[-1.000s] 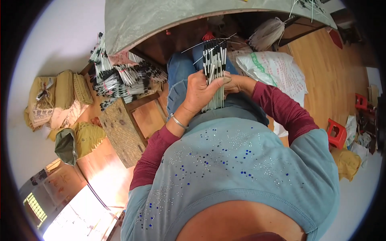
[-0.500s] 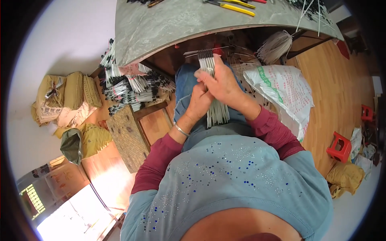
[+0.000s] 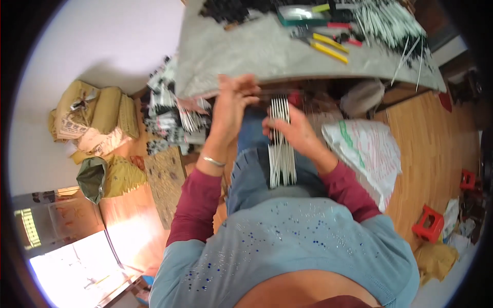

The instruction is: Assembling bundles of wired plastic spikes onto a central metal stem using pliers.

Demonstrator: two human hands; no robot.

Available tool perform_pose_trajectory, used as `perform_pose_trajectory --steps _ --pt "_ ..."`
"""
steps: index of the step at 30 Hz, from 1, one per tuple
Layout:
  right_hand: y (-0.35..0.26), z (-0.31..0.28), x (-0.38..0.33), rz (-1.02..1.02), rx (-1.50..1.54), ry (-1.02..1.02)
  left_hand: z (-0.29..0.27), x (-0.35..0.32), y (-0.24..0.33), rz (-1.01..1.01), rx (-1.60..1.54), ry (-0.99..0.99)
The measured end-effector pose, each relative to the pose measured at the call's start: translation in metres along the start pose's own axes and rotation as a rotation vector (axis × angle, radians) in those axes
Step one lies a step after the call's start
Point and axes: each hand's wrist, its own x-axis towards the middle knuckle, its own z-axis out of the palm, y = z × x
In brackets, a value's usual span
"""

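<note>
Fingers of the right hand (image 3: 297, 132) wrap a bundle of slim white rods (image 3: 282, 160) above the denim-clad lap (image 3: 251, 172); the blurred left hand (image 3: 231, 108) hovers near the desk (image 3: 257, 56), its grip impossible to tell. Yellow-handled pliers (image 3: 329, 53) lie there.

Held sticks (image 3: 282, 159) are sitting near, pliers (image 3: 329, 53) are lying on the far table (image 3: 244, 56), sacks (image 3: 107, 114) are resting left, a stool (image 3: 431, 224) right.
</note>
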Motion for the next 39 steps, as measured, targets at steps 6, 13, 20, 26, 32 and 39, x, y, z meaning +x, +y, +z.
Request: perform_pose_trajectory --steps 6,13,20,26,32,39 --pt "-0.007 0.009 -0.004 0.103 0.089 0.080 0.016 0.023 -0.017 -0.333 -0.177 -0.188" --pt "-0.005 -0.002 0.000 0.125 0.123 0.050 0.025 0.026 0.004 -0.390 0.086 -0.152" --pt "0.001 -0.001 0.001 0.073 0.065 0.001 0.039 0.064 0.043 -0.353 0.855 -0.839" --pt "0.009 -0.007 0.004 0.076 0.209 0.047 0.059 0.156 0.060 -0.147 1.234 -0.706" --pt "0.006 -0.009 0.007 0.166 0.230 0.055 0.036 0.249 0.028 0.506 1.648 -0.439" --pt "0.005 -0.021 0.000 0.172 0.255 0.101 0.055 0.236 0.026 0.513 1.634 -0.432"
